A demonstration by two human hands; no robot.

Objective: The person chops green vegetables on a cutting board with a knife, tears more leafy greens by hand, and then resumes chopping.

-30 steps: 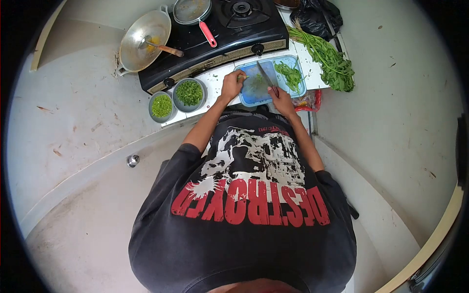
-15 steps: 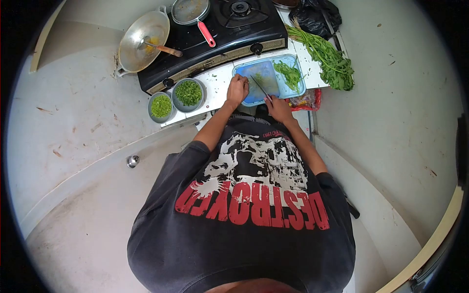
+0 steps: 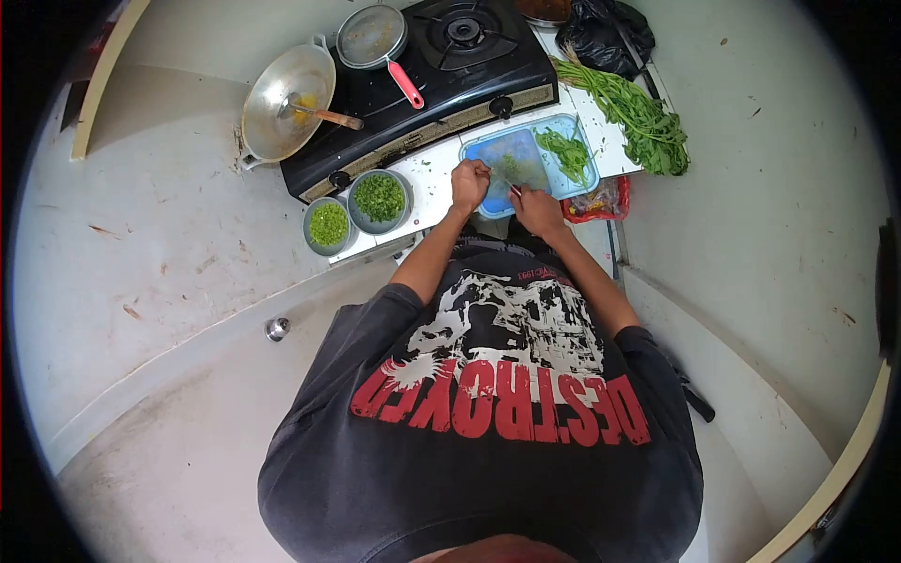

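Over the blue tray (image 3: 560, 186), a knife (image 3: 515, 190) is gripped by the right hand (image 3: 538, 211); whether anything is held by the curled left hand (image 3: 469, 186) cannot be told. Chopped greens (image 3: 379, 198) are gathered left of the tray; larger leaves (image 3: 566, 155) on it and a bunch (image 3: 648, 127) to its right remain uncut.

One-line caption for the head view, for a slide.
Right hand holding a knife over a blue board, chopped greens in two bowls.

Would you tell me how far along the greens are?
Chopped greens in the larger bowl and smaller bowl look done. The right hand holds the knife over the blue tray, near the left hand. Loose leaves there and the whole bunch seem left.
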